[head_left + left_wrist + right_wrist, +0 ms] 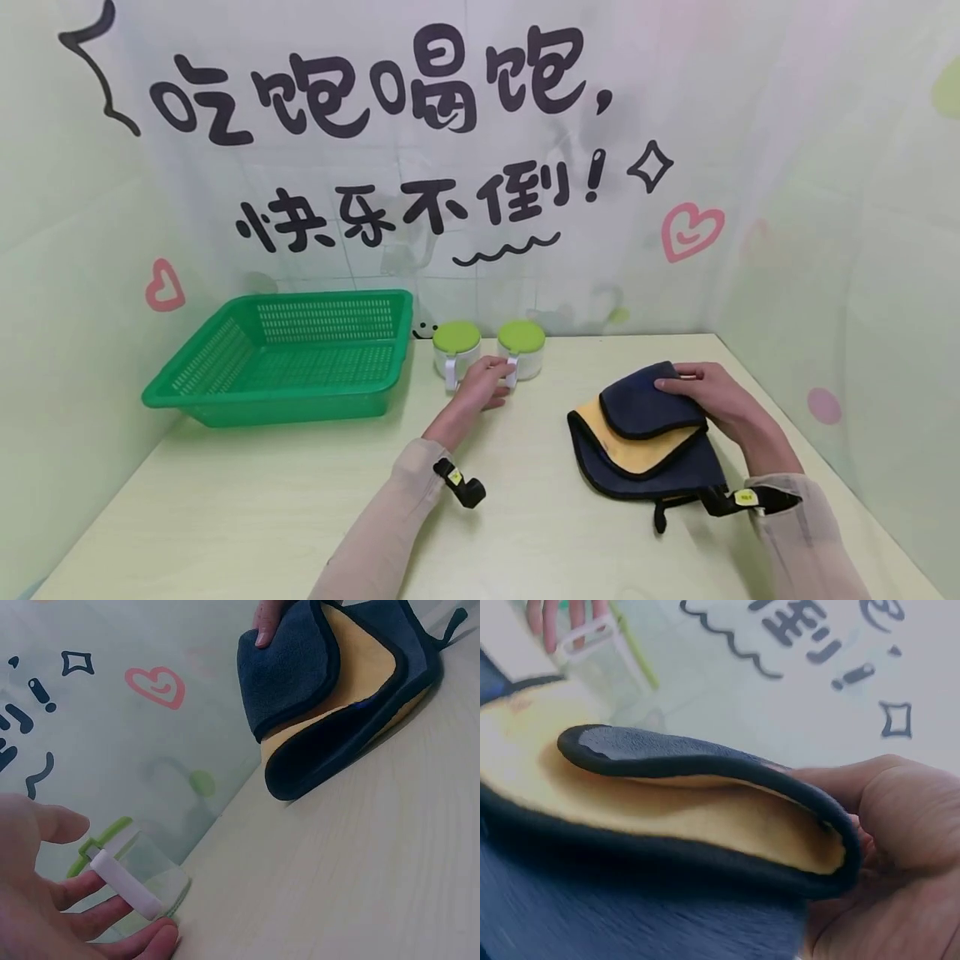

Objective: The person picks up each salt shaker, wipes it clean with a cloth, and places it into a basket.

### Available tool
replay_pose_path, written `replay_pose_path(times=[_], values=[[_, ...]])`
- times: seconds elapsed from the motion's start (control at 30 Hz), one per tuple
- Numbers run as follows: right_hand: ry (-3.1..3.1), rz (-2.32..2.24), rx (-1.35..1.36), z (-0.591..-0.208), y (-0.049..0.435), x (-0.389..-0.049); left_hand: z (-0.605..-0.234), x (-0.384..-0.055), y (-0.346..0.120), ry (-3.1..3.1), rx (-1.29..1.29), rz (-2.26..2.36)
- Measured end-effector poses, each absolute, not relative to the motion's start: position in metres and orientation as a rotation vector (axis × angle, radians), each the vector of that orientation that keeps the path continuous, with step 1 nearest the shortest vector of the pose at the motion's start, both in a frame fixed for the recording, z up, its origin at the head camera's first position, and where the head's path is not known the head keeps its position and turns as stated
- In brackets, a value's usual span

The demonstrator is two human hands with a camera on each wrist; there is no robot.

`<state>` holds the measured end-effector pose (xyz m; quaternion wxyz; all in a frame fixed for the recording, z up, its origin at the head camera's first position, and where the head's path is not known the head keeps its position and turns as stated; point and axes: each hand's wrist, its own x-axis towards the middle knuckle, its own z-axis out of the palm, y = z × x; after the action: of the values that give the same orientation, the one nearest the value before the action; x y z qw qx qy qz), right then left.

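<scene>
My right hand (pixel 716 396) pinches the upper right of a folded cloth (pixel 652 404), dark blue on one face and yellow on the other, with black edging. The cloth stands partly raised, its lower layers draping toward the table, and a small black loop hangs at its near edge. My left hand (pixel 482 385) is at the white handle (pixel 124 883) of the right one of two clear jars (pixel 529 358) with green lids. In the left wrist view its fingers (pixel 112 911) lie fairly straight by that handle, the thumb held apart. The other lidded jar (pixel 461 360) stands just left.
A green plastic basket (pixel 285 410) with slotted sides sits at the back left of the pale wooden table (pixel 315 500). Behind the table hangs a white printed backdrop (pixel 420 167), and curtain-like walls close off both sides.
</scene>
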<state>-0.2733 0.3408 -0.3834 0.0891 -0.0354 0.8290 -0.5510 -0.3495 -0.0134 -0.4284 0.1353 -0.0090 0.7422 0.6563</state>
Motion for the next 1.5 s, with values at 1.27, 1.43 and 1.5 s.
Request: replay_pose_path(times=[1.27,1.43,1.5], values=[[2.874,-1.6,-0.372,-0.322,0.303,-0.24,-0.43,-0.347,-0.013,1.938,0.09,1.924],[3.018,-1.479,-0.399,-0.322,0.299,-0.24,-0.43,-0.347,-0.011,1.967,0.041,1.944],[3.084,-1.44,-0.411,-0.323,0.298,-0.24,-0.43,-0.346,-0.012,1.956,0.028,1.962]])
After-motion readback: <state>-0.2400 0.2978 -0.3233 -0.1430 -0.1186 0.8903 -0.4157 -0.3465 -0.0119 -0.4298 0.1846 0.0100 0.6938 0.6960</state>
